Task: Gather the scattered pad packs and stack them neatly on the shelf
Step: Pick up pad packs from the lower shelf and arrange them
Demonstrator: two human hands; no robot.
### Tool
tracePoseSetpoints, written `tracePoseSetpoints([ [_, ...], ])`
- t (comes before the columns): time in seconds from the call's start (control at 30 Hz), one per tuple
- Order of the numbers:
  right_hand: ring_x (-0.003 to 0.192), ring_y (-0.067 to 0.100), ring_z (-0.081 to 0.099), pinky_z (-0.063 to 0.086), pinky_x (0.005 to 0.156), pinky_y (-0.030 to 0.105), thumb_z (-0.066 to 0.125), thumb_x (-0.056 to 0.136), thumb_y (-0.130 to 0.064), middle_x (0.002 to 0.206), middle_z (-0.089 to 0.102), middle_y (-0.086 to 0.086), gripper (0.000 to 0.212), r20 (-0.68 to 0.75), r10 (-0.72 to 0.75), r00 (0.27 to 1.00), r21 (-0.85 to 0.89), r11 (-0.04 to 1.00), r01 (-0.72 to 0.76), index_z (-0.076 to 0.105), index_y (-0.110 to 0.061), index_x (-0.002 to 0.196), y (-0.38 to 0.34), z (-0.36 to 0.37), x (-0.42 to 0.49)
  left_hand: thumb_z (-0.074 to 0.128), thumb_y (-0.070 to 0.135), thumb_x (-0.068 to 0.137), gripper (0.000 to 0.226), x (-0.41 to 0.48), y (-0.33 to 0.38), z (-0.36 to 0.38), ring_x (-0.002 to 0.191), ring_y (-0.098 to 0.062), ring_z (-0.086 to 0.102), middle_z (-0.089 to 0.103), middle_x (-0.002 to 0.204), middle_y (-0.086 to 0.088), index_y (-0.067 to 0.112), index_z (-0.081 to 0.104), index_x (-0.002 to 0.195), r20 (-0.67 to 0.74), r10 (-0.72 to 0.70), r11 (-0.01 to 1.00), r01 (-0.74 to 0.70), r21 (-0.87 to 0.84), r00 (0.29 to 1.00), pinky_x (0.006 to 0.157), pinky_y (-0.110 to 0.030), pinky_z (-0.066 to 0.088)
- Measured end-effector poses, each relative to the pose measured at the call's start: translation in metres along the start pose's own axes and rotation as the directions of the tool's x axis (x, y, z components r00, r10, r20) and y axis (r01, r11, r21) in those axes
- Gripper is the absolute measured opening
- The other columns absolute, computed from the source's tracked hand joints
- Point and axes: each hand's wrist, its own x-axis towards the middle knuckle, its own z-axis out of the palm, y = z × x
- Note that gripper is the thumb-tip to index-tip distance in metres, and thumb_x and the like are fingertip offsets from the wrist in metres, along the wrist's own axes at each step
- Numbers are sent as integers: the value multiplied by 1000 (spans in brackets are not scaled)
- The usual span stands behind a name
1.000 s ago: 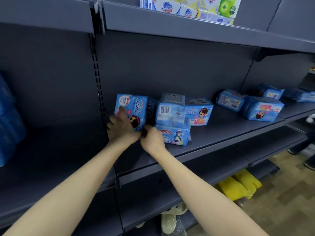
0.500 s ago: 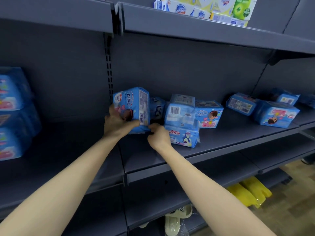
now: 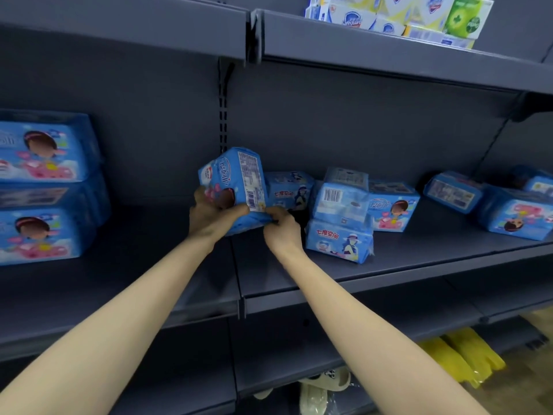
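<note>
Held pack (image 3: 236,187) is rising off the shelf (image 3: 419,259) | left hand (image 3: 209,217) gripping it, right hand (image 3: 281,230) pinching its corner | stack (image 3: 45,187) standing left, loose packs (image 3: 339,244) waiting right

Both arms out forward: left hand (image 3: 209,218) wraps the pad pack (image 3: 239,181), thumb across its front; right hand (image 3: 282,232) pinches its lower edge beside that thumb.

Shop aisle, metal shelving (image 3: 389,283), boxed soap (image 3: 398,16)
</note>
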Motion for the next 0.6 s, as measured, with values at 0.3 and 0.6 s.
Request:
tracePoseSetpoints([
  [0.3,109,20,55,46,92,34,57,91,-34,118,56,5,33,50,138,989,417,897,-146,49,-14,116,-14,14,3,80,29,67,87,-16,4,2,107,-14,36,37,126,-9,24,28,137,36,115,985,-118,126,993,86,-23,36],
  [0.6,108,25,59,54,88,46,80,69,-16,121,54,11,57,-32,139,990,454,884,-110,44,-19,113,-17,26,16,85,19,62,103,-38,3,-2,100,-5,27,31,130,-9,20,19,141,75,197,964,-207,166,978,87,-18,35],
])
